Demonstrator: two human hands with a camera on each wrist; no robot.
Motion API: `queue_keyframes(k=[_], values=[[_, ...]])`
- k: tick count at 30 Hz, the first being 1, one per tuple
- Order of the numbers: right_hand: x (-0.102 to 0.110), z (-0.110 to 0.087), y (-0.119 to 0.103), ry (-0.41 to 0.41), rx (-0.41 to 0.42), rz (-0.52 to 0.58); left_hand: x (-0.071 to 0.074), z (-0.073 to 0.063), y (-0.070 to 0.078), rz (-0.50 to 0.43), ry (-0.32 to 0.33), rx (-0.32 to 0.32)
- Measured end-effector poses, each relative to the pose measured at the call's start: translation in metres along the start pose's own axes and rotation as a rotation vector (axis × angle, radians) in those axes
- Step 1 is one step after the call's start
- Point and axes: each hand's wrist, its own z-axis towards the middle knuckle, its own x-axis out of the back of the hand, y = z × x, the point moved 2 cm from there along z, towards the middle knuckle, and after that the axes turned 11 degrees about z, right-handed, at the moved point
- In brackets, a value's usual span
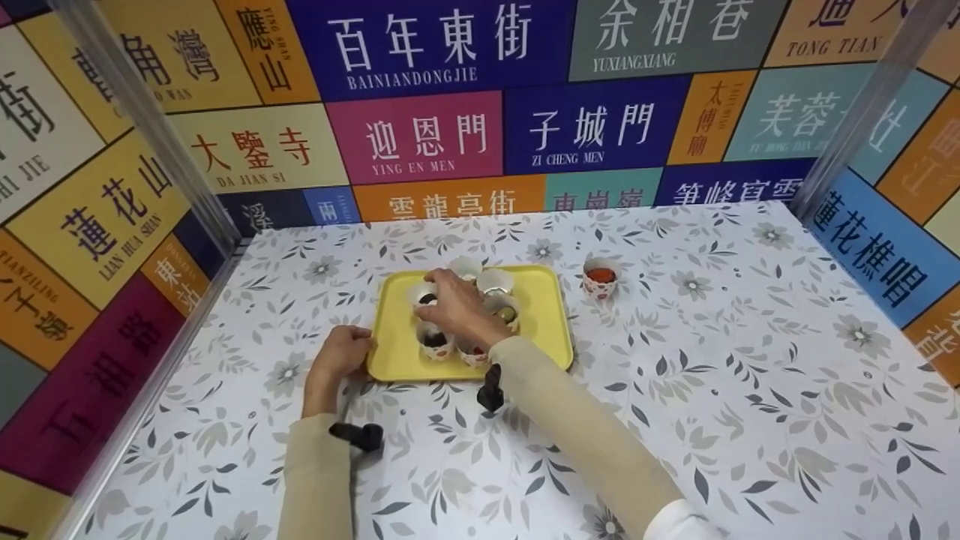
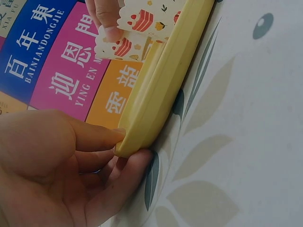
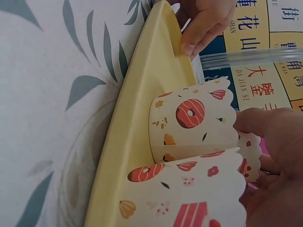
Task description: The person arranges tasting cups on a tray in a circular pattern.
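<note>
My left hand (image 1: 341, 356) pinches the left rim of a yellow tray (image 1: 553, 330), thumb on top and fingers under the edge in the left wrist view. Several white paper baking cups with scalloped rims and cake prints stand on the tray. Over them reaches my right hand (image 1: 469, 304); its thumb and fingers hold the left-back paper cup (image 1: 417, 295), which has dark contents. Nearer the front are a cup with dark pieces (image 1: 435, 343) and one with red contents (image 1: 474, 352). A cup with greenish-yellow pieces (image 1: 504, 313) sits at the right, partly covered by my hand.
Right of the tray, a separate paper cup with orange-red contents (image 1: 600, 287) stands on the leaf-patterned tablecloth (image 1: 712, 360). Panels with colourful street-name signs (image 1: 420, 139) rise behind and at both sides. Black camera mounts (image 1: 491, 390) are on both wrists.
</note>
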Motion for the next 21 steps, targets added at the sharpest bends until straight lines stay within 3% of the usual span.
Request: queue_keyframes(k=[9, 14, 21], values=[[-0.0006, -0.0005, 0.0002, -0.019, -0.021, -0.012, 0.0004, -0.0013, 0.0015, -0.053, -0.03, 0.015], [0.0, -0.0005, -0.0026, -0.038, -0.018, -0.041, 0.0005, -0.001, 0.0016, -0.039, -0.011, 0.006], [0.0052, -0.0019, -0.0018, -0.04, -0.016, 0.052, -0.0002, -0.002, 0.0017, -0.058, -0.021, 0.013]])
